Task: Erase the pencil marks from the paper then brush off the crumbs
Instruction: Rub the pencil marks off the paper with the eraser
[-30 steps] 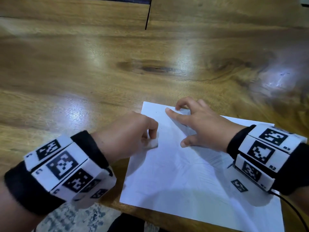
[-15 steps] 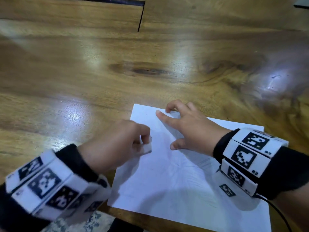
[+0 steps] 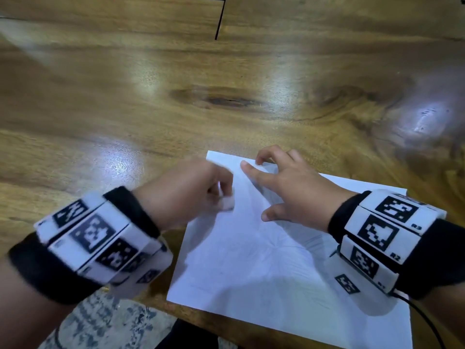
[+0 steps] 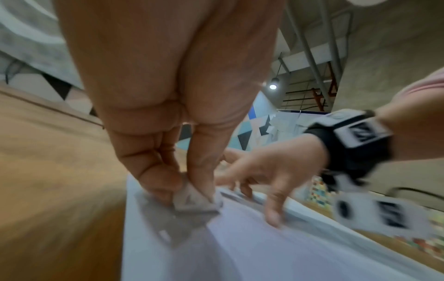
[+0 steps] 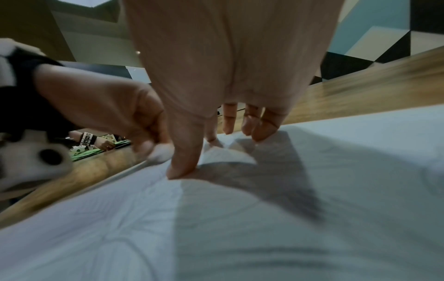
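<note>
Fingers of the left hand pinch a small, soft white eraser; the right hand's spread fingers pin the thin, flimsy white paper sheet, which likely creases unless held near the rubbing.

The left hand is curled into a loose fist, knuckles up, with thumb and fingertips pinched together low at the front; it is blurred in the head view. Its wrist carries a black band and a ring of white marker blocks. The right hand is spread, palm down, raised on its fingertips: forefinger stretched toward the left hand, thumb splayed back and pressing down, the other fingers bent. Its wrist wears the same black band and marker blocks.
</note>
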Motion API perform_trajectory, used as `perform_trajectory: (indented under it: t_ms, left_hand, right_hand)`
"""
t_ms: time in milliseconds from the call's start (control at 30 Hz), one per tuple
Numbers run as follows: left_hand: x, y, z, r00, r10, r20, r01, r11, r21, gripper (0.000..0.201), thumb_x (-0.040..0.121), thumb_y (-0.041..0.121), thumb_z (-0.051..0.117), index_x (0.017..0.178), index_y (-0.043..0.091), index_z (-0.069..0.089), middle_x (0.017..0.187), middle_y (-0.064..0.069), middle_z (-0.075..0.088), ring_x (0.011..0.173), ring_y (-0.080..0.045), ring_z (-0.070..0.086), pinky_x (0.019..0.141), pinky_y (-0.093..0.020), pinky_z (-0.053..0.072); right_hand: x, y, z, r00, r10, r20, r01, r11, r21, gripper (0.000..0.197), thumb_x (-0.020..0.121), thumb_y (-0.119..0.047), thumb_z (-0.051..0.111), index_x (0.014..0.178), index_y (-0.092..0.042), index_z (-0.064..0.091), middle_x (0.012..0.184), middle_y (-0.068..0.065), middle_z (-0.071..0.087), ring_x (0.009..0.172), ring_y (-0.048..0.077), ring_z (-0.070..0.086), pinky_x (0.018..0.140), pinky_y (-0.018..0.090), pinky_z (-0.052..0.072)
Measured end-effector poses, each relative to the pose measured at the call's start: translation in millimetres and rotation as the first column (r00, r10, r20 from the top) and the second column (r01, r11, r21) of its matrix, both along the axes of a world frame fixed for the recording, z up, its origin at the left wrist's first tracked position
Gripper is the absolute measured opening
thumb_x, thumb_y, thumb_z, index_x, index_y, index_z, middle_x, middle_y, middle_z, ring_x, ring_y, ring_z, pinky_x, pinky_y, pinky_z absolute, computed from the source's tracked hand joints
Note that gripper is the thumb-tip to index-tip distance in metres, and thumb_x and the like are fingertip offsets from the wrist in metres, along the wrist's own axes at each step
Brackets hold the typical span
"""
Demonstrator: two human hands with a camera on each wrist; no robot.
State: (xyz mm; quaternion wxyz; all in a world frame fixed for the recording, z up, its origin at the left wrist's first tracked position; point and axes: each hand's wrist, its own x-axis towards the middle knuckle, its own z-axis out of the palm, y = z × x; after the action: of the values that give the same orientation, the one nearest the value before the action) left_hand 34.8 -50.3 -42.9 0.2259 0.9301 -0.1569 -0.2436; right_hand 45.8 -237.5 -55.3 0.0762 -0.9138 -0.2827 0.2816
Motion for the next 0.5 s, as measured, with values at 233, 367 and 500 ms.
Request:
perform_trajectory:
  t_ms: [233,367,500]
  left_hand:
    - [16,-3,-2,0.997,0.022,0.078,-0.024,0.999,0.023,0.009,0.075,0.011,0.066,0.074,0.020,0.065,0.069,0.001,0.064,0.062,-0.014,0.054,0.056,-0.022,0.040]
    - [-4,7,-1,0.992,-0.089,-0.085,0.095,0.993,0.064,0.016,0.073,0.008,0.066,0.074,0.025,0.067,0.068,0.007,0.064,0.061,0.001,0.052,0.061,-0.013,0.040]
    - [24,-4,-2,0.995,0.056,0.085,-0.060,0.997,0.054,0.018,0.077,0.002,0.058,0.085,0.016,0.066,0.072,-0.001,0.063,0.058,-0.006,0.049,0.049,-0.011,0.033]
  right_hand:
    - [0,0,0,1.000,0.003,0.008,-0.003,1.000,0.002,0.086,0.079,-0.040,0.066,0.145,-0.038,0.011,0.140,-0.006,0.010,0.114,0.017,0.020,0.103,0.025,0.028]
    - [0,-1,0,1.000,-0.003,0.005,0.003,1.000,0.007,0.087,0.079,-0.040,0.066,0.145,-0.038,0.009,0.139,-0.007,0.010,0.115,0.017,0.019,0.104,0.025,0.028]
    - [-1,0,0,1.000,-0.016,0.013,0.016,1.000,0.004,0.086,0.079,-0.039,0.066,0.145,-0.038,0.012,0.139,-0.007,0.011,0.114,0.017,0.021,0.103,0.027,0.030]
